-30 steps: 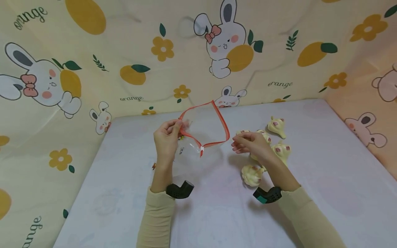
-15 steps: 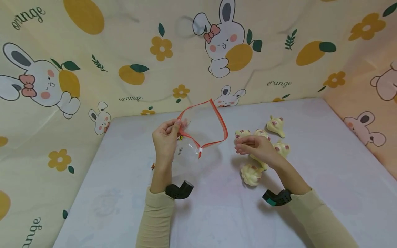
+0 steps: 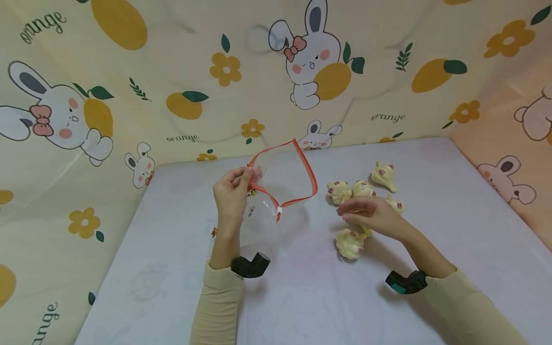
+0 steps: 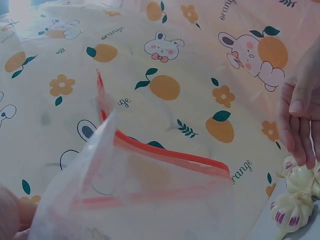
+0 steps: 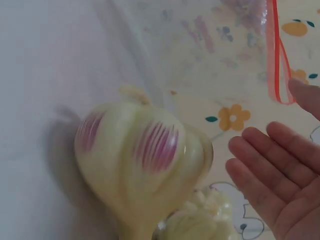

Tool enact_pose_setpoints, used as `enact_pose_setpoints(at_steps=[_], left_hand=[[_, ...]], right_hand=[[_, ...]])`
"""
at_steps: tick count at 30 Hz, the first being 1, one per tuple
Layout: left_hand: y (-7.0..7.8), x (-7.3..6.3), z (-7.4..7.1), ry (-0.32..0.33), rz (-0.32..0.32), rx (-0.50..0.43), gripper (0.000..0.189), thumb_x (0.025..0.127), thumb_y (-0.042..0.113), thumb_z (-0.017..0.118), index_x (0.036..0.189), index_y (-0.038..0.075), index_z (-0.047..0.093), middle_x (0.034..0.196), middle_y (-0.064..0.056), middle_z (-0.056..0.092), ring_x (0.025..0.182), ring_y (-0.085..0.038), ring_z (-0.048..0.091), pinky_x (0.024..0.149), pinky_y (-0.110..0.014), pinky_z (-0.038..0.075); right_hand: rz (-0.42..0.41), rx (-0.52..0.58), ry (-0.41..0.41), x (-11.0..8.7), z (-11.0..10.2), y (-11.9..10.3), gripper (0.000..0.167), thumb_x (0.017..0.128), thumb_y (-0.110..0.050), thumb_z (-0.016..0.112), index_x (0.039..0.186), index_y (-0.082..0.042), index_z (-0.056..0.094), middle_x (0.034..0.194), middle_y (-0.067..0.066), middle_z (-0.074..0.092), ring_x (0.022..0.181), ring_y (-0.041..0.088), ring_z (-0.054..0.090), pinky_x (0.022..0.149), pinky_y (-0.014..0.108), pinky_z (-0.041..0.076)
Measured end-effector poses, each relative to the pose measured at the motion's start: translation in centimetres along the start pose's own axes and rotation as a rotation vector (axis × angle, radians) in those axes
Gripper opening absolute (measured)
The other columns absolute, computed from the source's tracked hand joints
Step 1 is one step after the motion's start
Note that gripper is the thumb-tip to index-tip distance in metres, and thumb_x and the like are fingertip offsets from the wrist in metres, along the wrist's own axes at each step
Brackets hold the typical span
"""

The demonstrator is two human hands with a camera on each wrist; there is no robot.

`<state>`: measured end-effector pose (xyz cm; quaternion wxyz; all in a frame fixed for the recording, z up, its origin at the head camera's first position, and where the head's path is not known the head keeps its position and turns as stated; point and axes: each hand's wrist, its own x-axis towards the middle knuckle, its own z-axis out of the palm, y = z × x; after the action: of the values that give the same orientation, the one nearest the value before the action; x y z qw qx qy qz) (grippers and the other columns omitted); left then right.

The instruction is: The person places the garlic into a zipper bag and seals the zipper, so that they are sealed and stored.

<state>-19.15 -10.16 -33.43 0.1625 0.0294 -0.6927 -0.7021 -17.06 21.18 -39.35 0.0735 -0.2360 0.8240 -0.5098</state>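
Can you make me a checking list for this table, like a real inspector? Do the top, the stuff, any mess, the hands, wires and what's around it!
Surface: flat white tabletop, pale faint marks.
Job's things: clear plastic bag with orange-red rim, mouth open; several cream, purple-marked garlic bulbs lying to its right.
Clutter: nothing seen.
Hands: left hand pinches the bag's rim; right hand holds nothing, over the bulbs.
Cables: nothing seen.
Surroundings: cream sheet printed with rabbits, oranges and flowers behind.

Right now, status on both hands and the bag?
Left hand pinching clear bag by its red rim. Right hand empty, near garlic bulbs. Bag open, no visible obstruction.
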Motion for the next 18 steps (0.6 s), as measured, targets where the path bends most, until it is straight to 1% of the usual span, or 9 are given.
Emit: enact_pose_setpoints(at_steps=[2,5,7,9,11,12,14,18], left_hand=[[0.0,-0.1,0.0,-0.001,-0.012,0.005,0.024,0.092,0.014,0.064,0.105,-0.005,0.068,0.1,-0.02,0.074,0.076,0.004,0.071,0.073,-0.015,0.059],[0.0,-0.1,-0.1,0.002,-0.015,-0.003,0.024,0.091,0.015,0.065,0.104,-0.005,0.068,0.097,-0.015,0.076,0.077,0.003,0.072,0.075,-0.016,0.059],[0.0,-0.1,-0.1,0.0,-0.013,-0.011,0.023,0.091,0.014,0.065,0.104,-0.005,0.068,0.094,-0.011,0.077,0.077,0.002,0.072,0.075,-0.016,0.059],[-0.1,0.0,-0.1,-0.003,-0.011,-0.022,0.024,0.091,0.014,0.065,0.103,-0.006,0.067,0.092,-0.009,0.078,0.077,0.001,0.072,0.075,-0.016,0.06],[-0.1,0.0,-0.1,-0.007,-0.011,-0.025,0.024,0.091,0.014,0.065,0.103,-0.006,0.067,0.092,-0.009,0.078,0.078,0.0,0.072,0.075,-0.017,0.06],[-0.2,0.0,-0.1,-0.007,-0.013,-0.022,0.023,0.091,0.014,0.065,0.104,-0.006,0.068,0.093,-0.009,0.078,0.078,0.0,0.072,0.076,-0.017,0.06],[-0.2,0.1,-0.1,-0.004,-0.017,-0.014,0.023,0.091,0.014,0.064,0.104,-0.005,0.068,0.096,-0.013,0.077,0.078,0.001,0.072,0.076,-0.018,0.06],[0.0,0.1,-0.2,0.0,-0.029,0.002,0.024,0.092,0.015,0.064,0.105,-0.004,0.068,0.103,-0.021,0.073,0.077,0.003,0.071,0.076,-0.017,0.059]], right_hand=[[-0.027,-0.005,0.025,-0.4,-0.2,0.1,0.022,0.09,-0.007,0.066,0.109,0.003,0.067,0.104,0.012,0.073,0.092,-0.005,0.067,0.08,0.012,0.056],[-0.061,0.006,0.027,-1.0,-0.6,0.2,0.022,0.088,-0.001,0.066,0.109,0.005,0.065,0.103,-0.003,0.073,0.093,-0.003,0.068,0.079,0.012,0.056],[-0.069,0.007,0.011,-1.3,-0.8,0.4,0.023,0.087,0.0,0.066,0.11,0.006,0.065,0.104,-0.006,0.073,0.094,-0.002,0.068,0.079,0.012,0.057],[-0.05,-0.004,-0.012,-1.6,-0.8,0.6,0.025,0.087,-0.002,0.068,0.112,0.004,0.065,0.106,-0.003,0.073,0.095,0.0,0.069,0.079,0.013,0.057],[-0.035,-0.026,-0.029,-2.0,-0.8,0.9,0.028,0.086,-0.006,0.07,0.113,0.001,0.065,0.109,0.001,0.072,0.096,0.0,0.069,0.081,0.015,0.057],[-0.029,-0.039,-0.038,-2.2,-0.7,1.0,0.03,0.085,-0.008,0.071,0.114,0.0,0.065,0.111,0.0,0.072,0.098,-0.001,0.068,0.082,0.016,0.057],[-0.032,-0.06,-0.053,-2.5,-0.6,1.4,0.035,0.083,-0.009,0.074,0.115,0.001,0.065,0.113,-0.004,0.071,0.1,-0.002,0.067,0.084,0.017,0.057],[-0.08,-0.058,-0.078,-2.7,-0.3,2.0,0.043,0.078,-0.008,0.078,0.116,0.005,0.063,0.117,-0.014,0.068,0.106,-0.007,0.063,0.09,0.015,0.055]])
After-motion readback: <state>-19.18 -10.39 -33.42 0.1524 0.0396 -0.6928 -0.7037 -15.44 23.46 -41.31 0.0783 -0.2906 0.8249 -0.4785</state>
